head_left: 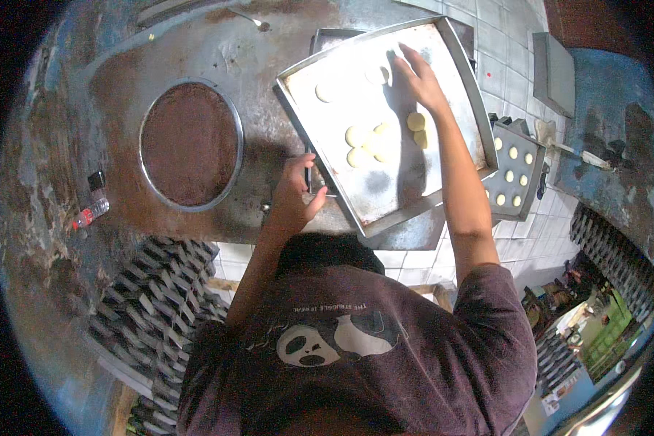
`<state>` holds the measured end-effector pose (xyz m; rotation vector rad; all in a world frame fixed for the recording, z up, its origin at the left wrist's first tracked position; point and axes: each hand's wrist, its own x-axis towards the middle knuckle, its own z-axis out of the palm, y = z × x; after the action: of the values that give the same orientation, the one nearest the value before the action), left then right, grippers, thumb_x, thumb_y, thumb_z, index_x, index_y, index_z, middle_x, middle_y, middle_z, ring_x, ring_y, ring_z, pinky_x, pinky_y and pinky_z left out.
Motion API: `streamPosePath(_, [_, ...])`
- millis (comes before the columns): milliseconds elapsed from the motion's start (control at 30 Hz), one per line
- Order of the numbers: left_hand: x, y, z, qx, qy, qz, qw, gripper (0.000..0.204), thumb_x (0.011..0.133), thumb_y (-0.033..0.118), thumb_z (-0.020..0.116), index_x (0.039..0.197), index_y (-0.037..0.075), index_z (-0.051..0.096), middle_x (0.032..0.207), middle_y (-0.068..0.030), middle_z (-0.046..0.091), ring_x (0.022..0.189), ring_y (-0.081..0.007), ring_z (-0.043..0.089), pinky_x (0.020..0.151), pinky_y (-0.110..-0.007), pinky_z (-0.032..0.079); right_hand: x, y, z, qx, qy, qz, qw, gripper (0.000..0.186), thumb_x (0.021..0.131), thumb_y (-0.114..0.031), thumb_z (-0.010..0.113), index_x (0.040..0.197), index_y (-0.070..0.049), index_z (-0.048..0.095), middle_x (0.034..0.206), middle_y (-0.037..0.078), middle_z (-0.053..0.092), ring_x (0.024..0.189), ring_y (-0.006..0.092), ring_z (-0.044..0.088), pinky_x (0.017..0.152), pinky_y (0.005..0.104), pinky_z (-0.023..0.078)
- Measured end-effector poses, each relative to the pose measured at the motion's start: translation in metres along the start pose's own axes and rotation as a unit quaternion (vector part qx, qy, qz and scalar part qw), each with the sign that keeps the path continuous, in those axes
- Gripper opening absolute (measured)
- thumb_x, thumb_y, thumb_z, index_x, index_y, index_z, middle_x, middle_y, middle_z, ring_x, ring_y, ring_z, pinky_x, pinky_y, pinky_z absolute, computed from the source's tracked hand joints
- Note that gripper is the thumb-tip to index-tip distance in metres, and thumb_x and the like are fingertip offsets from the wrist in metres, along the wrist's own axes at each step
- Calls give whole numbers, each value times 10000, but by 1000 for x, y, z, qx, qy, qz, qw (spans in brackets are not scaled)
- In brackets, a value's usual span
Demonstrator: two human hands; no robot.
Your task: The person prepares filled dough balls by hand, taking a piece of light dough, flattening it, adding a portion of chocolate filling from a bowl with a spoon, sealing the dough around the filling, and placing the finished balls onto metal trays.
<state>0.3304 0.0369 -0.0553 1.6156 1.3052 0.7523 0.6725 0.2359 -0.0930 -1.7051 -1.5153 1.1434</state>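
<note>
Pale rounds (353, 136) lie inside a large metal tray (370, 200), some touching.

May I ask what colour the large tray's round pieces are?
The round pieces are pale yellow, clearest in the head view.

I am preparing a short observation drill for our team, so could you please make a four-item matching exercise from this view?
1. Right hand
2. Round pan
3. Left hand
4. Small bottle

A. Beside the left edge of the large tray
B. Black at one end, red toward the other
C. Over the large tray's surface
D. Brown within a silver rim

Pairs: 1-C, 2-D, 3-A, 4-B
</note>
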Motion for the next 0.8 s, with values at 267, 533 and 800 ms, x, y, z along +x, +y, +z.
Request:
streamPosePath(267, [-32, 17, -12, 4, 1, -36, 999, 655, 814, 42, 782, 1407, 61, 505, 1169, -99, 591, 872, -218, 583, 751, -335, 495, -151, 55, -5, -346, 81, 64, 933, 443, 821, -396, 835, 1032, -12, 768, 998, 265, 740, 929, 394, 738, 832, 488, 588])
streamPosePath(533, [-21, 40, 3, -221, 0, -78, 972, 451, 983, 80, 684, 1387, -25, 513, 1144, -135, 689, 1090, -231, 673, 989, -361, 518, -172, 61, -15, 79, -95, 215, 969, 437, 817, -313, 857, 1060, 38, 763, 872, 71, 742, 782, 149, 679, 719, 303, 537])
streamPosePath(800, [0, 98, -7, -293, 108, -120, 942, 514, 1135, 427, 437, 959, 3, 669, 859, -67, 697, 781, -136, 629, 745, -319, 523, -250, -178, 102, 143, -3, 42, 989, 283, 902, -215, 835, 1054, 11, 761, 841, 18, 707, 797, 76, 610, 732, 276, 511])
